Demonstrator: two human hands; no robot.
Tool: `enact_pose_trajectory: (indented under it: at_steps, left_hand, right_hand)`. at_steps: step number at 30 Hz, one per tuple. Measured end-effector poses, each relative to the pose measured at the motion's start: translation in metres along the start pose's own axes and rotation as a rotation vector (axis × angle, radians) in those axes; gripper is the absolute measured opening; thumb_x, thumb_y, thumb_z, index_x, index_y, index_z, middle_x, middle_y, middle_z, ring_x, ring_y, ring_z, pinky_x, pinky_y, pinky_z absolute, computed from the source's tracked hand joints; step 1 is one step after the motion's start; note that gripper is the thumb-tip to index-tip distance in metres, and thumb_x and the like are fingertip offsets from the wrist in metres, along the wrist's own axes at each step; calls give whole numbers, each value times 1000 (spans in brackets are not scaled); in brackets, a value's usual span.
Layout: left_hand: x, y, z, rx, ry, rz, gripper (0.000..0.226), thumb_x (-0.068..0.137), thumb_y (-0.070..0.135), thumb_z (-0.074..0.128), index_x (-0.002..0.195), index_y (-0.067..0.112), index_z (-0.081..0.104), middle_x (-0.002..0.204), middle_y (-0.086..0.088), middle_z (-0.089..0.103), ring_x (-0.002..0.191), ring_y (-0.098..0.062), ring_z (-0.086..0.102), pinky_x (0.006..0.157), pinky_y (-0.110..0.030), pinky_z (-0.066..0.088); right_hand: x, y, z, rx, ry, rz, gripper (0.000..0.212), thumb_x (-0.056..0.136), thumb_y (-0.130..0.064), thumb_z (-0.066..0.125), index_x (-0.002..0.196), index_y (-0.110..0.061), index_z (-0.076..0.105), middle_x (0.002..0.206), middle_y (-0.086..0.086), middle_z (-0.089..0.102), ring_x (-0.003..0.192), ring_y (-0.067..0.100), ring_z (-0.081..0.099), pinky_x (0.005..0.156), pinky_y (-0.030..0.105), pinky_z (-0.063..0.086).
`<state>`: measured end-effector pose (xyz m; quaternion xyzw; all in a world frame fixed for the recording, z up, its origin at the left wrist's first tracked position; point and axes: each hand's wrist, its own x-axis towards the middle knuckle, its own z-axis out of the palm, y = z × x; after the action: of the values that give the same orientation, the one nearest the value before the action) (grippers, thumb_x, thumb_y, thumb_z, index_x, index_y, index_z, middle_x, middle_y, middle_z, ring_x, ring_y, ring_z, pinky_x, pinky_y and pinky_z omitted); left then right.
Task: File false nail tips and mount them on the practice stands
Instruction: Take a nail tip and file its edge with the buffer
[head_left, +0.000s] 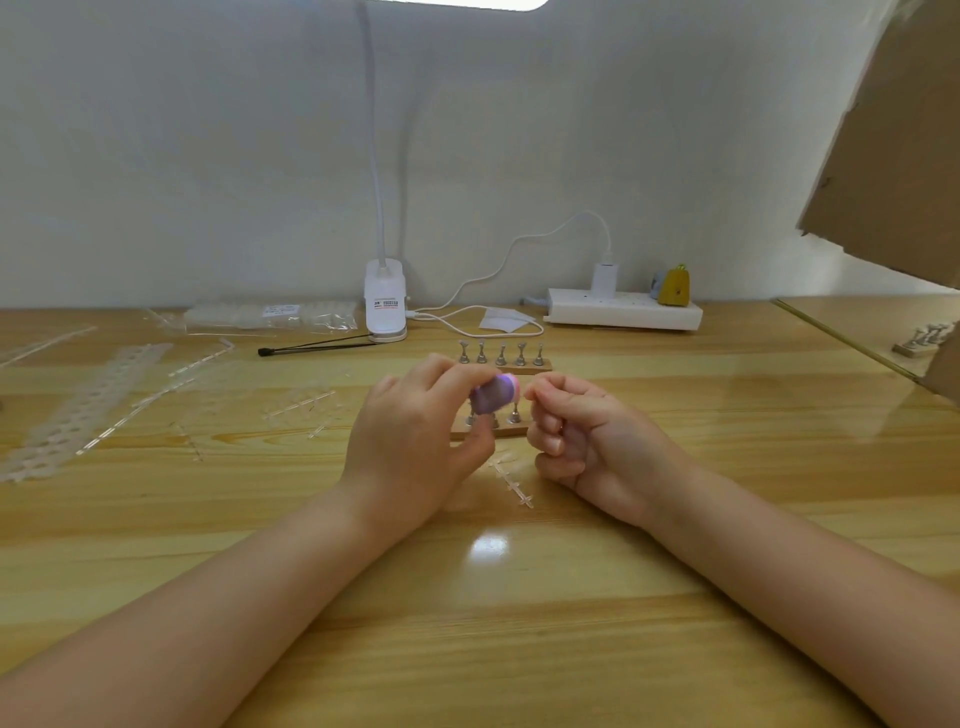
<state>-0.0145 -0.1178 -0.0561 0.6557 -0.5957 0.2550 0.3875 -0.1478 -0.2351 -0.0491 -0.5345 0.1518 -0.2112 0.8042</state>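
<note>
Purple nail buffer block (492, 396), blurred, gripped in left hand (415, 447) over near wooden practice stand (498, 423). Right hand (582, 441) curled beside the block's pink end, fingertips (535, 392) pinched together; anything between them too small to tell. Second stand (506, 358) behind, near clip lamp (385, 306). Clear nail-tip sprue (511, 480) on wooden table (467, 623).

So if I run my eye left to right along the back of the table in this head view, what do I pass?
Clear bag of nail tips → black stick → white clip lamp base → white paper scrap → white power strip → small yellow object on the strip's right end.
</note>
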Motion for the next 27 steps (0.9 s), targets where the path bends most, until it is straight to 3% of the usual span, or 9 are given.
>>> enact_pose_trajectory:
  at_steps: [2, 4, 9, 16, 18, 20, 23, 27]
  left_hand:
    - [1, 3, 0, -56, 44, 30, 27, 75, 10, 70, 101, 12, 71, 89, -1, 63, 65, -7, 44, 62, -36, 47]
    - [0, 7, 1, -63, 17, 57, 29, 74, 11, 69, 103, 12, 71, 91, -3, 63, 68, -12, 53, 62, -38, 50]
    - [-1, 1, 1, 45, -31, -27, 28, 72, 13, 65, 100, 14, 71, 90, -4, 63, 70, -23, 60, 64, -36, 47]
    - [-3, 2, 6, -22, -16, -107, 23, 77, 15, 70, 99, 14, 67, 89, 1, 61, 62, -10, 43, 63, -38, 48]
    - [-3, 3, 6, -35, -15, -117, 33, 76, 13, 73, 108, 15, 66, 88, 4, 61, 61, -7, 40, 63, -36, 48]
    - [-4, 4, 5, -55, -38, -98, 45, 74, 12, 73, 118, 16, 62, 89, 5, 61, 61, -6, 42, 64, -33, 47]
    - [-4, 5, 3, -63, -103, -85, 46, 75, 19, 63, 120, 19, 61, 92, 5, 62, 66, -10, 51, 68, -38, 49]
    - [-4, 5, 1, -108, -111, -95, 44, 77, 23, 61, 121, 22, 61, 90, 8, 60, 65, -7, 49, 70, -38, 49]
  right_hand:
    - [0, 1, 2, -13, 15, -10, 4, 79, -17, 61, 80, -15, 63, 58, -2, 44, 45, 7, 39, 36, 16, 24]
    - [-1, 1, 2, -36, 2, -5, 7, 78, -17, 61, 84, -14, 61, 58, -2, 45, 46, 7, 40, 37, 16, 25]
    - [-2, -2, 1, -18, -44, -2, 10, 79, -18, 61, 72, -17, 68, 60, -2, 42, 48, 8, 40, 39, 17, 25]
    - [-1, 0, 2, 21, 28, 5, 10, 77, -20, 63, 85, -14, 62, 66, -1, 56, 48, 8, 44, 36, 16, 28]
    - [-1, 0, 3, 19, 24, 7, 14, 77, -21, 63, 88, -13, 60, 71, 1, 62, 49, 8, 47, 37, 16, 31]
    - [-1, 1, 4, 10, 11, 3, 16, 78, -20, 63, 91, -12, 59, 76, 3, 66, 51, 9, 51, 38, 17, 34]
    - [-1, 1, 3, 12, 2, 1, 15, 79, -19, 62, 91, -10, 59, 78, 5, 68, 52, 10, 53, 39, 17, 36]
    - [-1, 1, 3, 10, 5, -2, 16, 79, -18, 63, 92, -10, 60, 80, 6, 69, 53, 11, 54, 39, 18, 37]
